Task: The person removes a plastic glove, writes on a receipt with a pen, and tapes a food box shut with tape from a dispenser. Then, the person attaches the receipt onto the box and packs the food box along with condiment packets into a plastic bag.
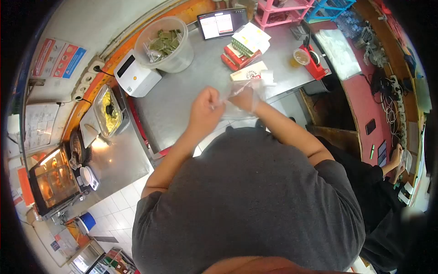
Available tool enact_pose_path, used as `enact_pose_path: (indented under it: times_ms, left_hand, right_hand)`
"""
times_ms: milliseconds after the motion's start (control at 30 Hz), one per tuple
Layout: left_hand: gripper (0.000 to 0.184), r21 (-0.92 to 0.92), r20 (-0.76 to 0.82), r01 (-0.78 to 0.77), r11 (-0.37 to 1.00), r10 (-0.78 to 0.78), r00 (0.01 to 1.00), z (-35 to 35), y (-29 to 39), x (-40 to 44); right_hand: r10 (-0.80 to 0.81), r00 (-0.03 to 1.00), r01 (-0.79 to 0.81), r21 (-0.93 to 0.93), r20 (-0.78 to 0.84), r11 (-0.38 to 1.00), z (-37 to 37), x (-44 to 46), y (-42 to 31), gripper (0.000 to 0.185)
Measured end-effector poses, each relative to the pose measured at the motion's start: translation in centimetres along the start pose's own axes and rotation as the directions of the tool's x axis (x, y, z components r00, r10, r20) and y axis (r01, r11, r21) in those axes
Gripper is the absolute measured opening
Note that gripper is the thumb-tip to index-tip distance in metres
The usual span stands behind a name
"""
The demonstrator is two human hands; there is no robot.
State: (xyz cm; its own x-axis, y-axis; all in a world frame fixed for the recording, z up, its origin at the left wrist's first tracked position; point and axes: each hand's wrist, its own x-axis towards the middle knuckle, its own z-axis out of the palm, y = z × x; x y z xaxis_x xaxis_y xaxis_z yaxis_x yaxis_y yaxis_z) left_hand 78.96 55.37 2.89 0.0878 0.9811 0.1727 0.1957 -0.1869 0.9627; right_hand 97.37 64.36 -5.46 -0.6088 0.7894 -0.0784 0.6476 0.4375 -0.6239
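A clear plastic bag (237, 112) hangs between my hands in front of my chest, at the near edge of the metal table. My left hand (205, 108) is closed, pinching the bag's left side with thumb and fingers. My right hand (244, 99) is curled at the bag's upper right, partly seen through the film; whether it is inside or behind the plastic I cannot tell. Just beyond the hands lie a printed cream box (248, 71), red boxes (238, 57) and a green-and-white box (251, 39). A small white item (268, 77) sits beside the cream box.
A clear tub (175, 61) of green packets, a white printer (137, 75) and a tablet (216, 25) stand on the table. At right are a cup (299, 58) and a red tape dispenser (315, 66). Another person's hands (397, 160) work at the pink counter (362, 109).
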Motion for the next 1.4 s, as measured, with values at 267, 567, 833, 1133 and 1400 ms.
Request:
enact_pose_path:
  times_ms: [267, 567, 833, 1133, 1400]
  left_hand:
    - [0.025, 0.627, -0.106, 0.214, 0.749, -0.190, 0.976, -0.8, 0.4, -0.9]
    - [0.031, 0.333, -0.218, 0.180, 0.926, -0.110, 0.970, -2.0, -0.9, -0.5]
    - [0.035, 0.478, -0.452, 0.368, 0.798, -0.136, 0.882, -5.6, -2.2, -2.7]
    - [0.041, 0.475, -0.549, 0.507, 0.719, -0.209, 0.809, -9.5, -4.8, -3.9]
    - [0.023, 0.424, -0.291, 0.248, 0.871, -0.128, 0.948, -8.3, -1.8, -3.2]
  right_hand:
    - [0.099, 0.942, 0.117, 0.591, -0.320, 0.798, 2.5, 0.3, -1.5, 0.031]
    - [-0.140, 0.909, 0.008, 0.321, 0.393, 0.947, 6.1, 3.2, -1.3, 0.044]
    - [0.185, 0.750, -0.155, -0.103, 0.635, 0.983, -2.4, 0.2, -10.6, 0.069]
    - [-0.146, 0.839, 0.174, -0.005, 0.524, 0.985, -8.7, -2.5, -13.8, 0.068]
    - [-0.350, 0.889, 0.369, 0.008, -0.296, 0.929, -6.3, 1.6, -15.5, 0.059]
